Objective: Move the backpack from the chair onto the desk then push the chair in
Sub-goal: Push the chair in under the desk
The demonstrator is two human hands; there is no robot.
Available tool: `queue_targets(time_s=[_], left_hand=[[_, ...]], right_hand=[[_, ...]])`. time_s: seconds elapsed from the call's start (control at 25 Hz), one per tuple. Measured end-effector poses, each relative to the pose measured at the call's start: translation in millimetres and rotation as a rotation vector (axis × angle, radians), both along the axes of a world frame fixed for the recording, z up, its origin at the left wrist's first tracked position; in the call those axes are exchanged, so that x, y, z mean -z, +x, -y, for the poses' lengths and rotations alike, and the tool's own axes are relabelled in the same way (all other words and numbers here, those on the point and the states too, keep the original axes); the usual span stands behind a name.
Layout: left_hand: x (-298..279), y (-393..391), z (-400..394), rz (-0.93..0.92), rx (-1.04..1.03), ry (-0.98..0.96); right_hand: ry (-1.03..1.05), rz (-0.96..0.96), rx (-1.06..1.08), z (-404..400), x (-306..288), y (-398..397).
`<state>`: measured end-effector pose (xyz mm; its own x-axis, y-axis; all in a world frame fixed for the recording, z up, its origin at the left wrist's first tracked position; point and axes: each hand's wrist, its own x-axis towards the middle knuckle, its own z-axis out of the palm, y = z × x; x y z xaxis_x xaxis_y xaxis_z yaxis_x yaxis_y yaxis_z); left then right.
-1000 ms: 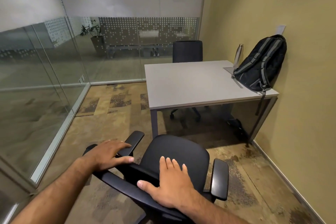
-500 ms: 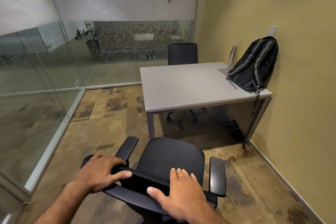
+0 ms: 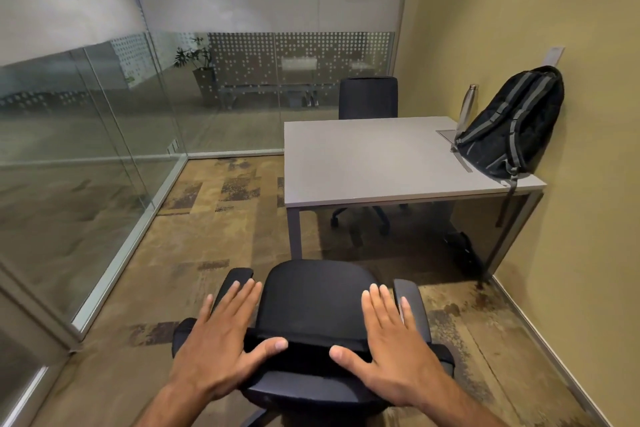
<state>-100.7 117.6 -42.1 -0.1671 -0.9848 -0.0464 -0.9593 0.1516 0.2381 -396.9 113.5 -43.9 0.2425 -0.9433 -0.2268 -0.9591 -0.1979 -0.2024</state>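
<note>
Both hands, left hand (image 3: 221,347) and right hand (image 3: 391,347), are now laid flat, fingers spread, on the chair (image 3: 313,308) back; it's been squared up, probably nearer the desk (image 3: 363,163).

You've got a steel bottle (image 3: 467,107) upright by the yellow wall (image 3: 519,28), 2nd chair (image 3: 368,98) at the far side, potted plant (image 3: 197,68) behind glass partition (image 3: 86,132).

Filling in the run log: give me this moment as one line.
step: push chair in | backpack: on desk, against wall | chair: short of desk | left hand, right hand: flat on backrest
</note>
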Motion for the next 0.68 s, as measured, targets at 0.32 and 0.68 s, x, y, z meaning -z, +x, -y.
queue_targets(time_s=[0.32, 0.68], left_hand=[[-4, -51, -14, -0.021, -0.004, -0.047], [-5, -106, -5, -0.010, 0.004, -0.069]], right_hand=[[0.027, -0.039, -0.012, 5, 4, -47], [-0.015, -0.064, -0.020, 21, 10, -102]])
